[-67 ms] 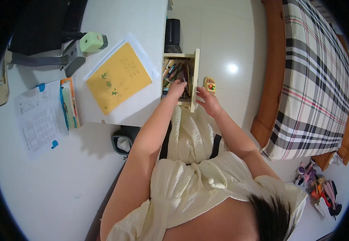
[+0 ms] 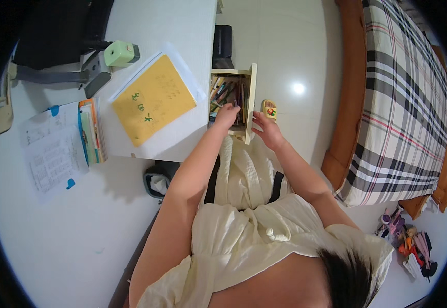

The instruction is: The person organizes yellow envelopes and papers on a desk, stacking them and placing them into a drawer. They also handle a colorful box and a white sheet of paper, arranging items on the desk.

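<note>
A pale wooden drawer (image 2: 253, 87) stands pulled out from the white desk. Inside lie several pens and pencils (image 2: 218, 90), jumbled together. My left hand (image 2: 227, 116) reaches over the drawer's near side into it, fingers bent together among the pens; what they hold, if anything, is too small to make out. Beside the outer face of the drawer front is my right hand (image 2: 268, 130), with its fingers apart and nothing in them. Its fingertips are close to the panel; whether they touch I cannot tell.
On the desk (image 2: 182, 149) lies a yellow sheet (image 2: 154, 100) over white papers, near a green pencil sharpener (image 2: 119, 53). A yellow slipper (image 2: 269, 110) is on the floor beyond my right hand. A bin (image 2: 156, 179) stands by the desk, and a plaid-covered bed (image 2: 403, 113) at right.
The view has shifted very slightly. My left hand stays among the pens with a barely visible move, and my right hand keeps its place beside the drawer front.
</note>
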The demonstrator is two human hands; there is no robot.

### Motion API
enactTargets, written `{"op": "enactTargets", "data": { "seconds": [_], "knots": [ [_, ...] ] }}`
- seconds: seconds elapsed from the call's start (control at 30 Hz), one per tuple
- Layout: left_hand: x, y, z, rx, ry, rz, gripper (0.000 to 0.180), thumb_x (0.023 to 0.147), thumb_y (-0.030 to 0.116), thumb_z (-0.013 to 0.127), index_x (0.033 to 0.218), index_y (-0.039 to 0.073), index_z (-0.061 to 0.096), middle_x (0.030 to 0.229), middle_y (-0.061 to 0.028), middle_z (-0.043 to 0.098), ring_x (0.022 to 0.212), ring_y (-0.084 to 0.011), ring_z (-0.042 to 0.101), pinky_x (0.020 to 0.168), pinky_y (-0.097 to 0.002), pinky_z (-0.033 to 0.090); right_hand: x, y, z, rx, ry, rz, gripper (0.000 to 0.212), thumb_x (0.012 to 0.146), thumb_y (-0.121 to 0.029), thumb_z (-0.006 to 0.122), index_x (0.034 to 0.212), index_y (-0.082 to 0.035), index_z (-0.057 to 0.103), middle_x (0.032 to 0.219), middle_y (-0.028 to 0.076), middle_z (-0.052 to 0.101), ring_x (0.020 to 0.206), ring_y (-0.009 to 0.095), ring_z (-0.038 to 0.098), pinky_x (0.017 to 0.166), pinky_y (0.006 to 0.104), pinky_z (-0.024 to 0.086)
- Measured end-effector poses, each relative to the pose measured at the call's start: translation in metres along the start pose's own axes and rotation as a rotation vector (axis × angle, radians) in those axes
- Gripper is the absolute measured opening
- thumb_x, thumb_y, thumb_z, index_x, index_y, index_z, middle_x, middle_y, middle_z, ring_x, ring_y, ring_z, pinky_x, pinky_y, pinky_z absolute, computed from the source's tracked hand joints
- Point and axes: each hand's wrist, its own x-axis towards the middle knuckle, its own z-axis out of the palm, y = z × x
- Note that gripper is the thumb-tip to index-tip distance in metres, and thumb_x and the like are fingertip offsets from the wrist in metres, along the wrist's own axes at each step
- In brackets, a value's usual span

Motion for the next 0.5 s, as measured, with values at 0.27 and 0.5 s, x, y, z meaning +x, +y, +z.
{"op": "enactTargets", "data": {
  "seconds": [0.27, 0.5],
  "knots": [
    [-0.114, 0.029, -0.066, -0.391, -0.227, 0.094, 0.023, 0.09, 0.017, 0.051, 0.107, 0.001, 0.055, 0.105, -0.0092, 0.059, 0.101, -0.0195, 0.056, 0.086, -0.0295, 0.044, 0.003, 0.0, 0.019, 0.055, -0.04, 0.062, 0.044, 0.093, -0.031, 0.04, 0.13, -0.006, 0.039, 0.133, 0.002, 0.04, 0.126, 0.015, 0.032, 0.103, 0.037, 0.027],
    [-0.139, 0.019, -0.137, -0.575, 0.224, 0.298, 0.018, 0.088, 0.012, 0.052, 0.102, 0.002, 0.056, 0.101, -0.0096, 0.06, 0.095, -0.0181, 0.057, 0.083, -0.0291, 0.045, 0.027, 0.009, 0.064, 0.011, -0.197, 0.187, 0.048, 0.095, -0.032, 0.034, 0.137, -0.007, 0.029, 0.141, 0.002, 0.031, 0.13, 0.015, 0.025, 0.102, 0.0381, 0.025]
  ]
}}
